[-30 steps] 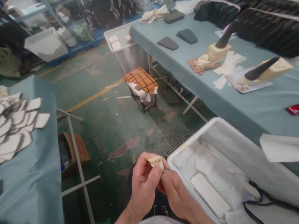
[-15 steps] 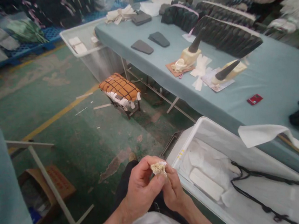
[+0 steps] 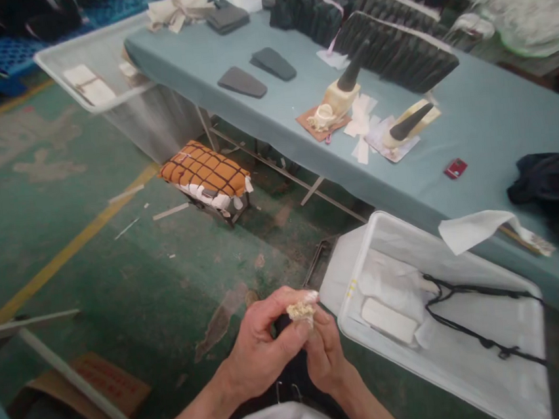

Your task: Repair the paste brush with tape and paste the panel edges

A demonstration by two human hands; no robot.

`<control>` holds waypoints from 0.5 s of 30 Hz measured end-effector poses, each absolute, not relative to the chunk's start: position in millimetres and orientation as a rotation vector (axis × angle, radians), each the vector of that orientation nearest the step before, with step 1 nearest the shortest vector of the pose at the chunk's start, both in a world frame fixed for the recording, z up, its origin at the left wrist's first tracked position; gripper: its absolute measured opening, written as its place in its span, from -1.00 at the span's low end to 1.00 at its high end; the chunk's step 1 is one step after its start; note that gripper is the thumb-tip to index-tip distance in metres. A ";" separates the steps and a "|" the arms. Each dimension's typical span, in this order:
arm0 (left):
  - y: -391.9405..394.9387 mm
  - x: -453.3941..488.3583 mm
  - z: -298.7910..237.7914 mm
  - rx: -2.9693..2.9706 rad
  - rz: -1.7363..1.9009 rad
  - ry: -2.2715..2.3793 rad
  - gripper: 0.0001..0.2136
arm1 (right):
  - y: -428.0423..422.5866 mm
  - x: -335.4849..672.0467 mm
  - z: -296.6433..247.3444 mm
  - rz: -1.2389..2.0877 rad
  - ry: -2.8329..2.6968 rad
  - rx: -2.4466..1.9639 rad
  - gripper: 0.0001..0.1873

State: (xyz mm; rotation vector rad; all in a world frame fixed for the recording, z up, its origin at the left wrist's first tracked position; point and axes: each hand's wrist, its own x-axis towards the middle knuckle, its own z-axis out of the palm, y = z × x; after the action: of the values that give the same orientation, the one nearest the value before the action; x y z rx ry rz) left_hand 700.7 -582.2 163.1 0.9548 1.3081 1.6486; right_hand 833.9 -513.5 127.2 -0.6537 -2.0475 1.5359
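Note:
My left hand and my right hand meet in front of my lap, both pinched on a small crumpled cream-coloured lump. The left thumb and fingers curl round its left side, and the right fingertips press it from the right. What the lump is made of I cannot make out. Just to the right stands a white plastic bin holding white pieces and a black cord.
A long blue-grey table runs along the right with grey insoles, two cream forms with dark tips, rows of dark pieces, a red card and dark cloth. An orange checked stool stands on the green floor. A cardboard box lies lower left.
The view has swung right: the left table with white insoles has gone out of sight and the bin sits further right. Both hands still pinch the lump.

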 end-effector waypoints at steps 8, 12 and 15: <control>-550.5 676.0 149.0 0.746 1.685 1.279 -0.67 | -450.2 814.3 133.0 1.295 -2.145 -0.625 -0.28; -517.8 669.7 156.7 0.762 1.734 1.450 -0.84 | -415.5 803.9 131.6 1.078 -2.081 -0.621 -0.44; -491.7 667.3 166.7 0.823 1.663 1.643 -0.89 | -387.5 796.3 135.5 1.102 -2.069 -0.628 -0.51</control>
State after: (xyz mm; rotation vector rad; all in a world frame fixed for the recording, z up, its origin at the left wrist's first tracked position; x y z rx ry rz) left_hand 667.3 -491.7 166.7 0.8226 1.6432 1.6626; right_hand 796.3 -387.5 135.5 -0.6279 -2.0686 1.1024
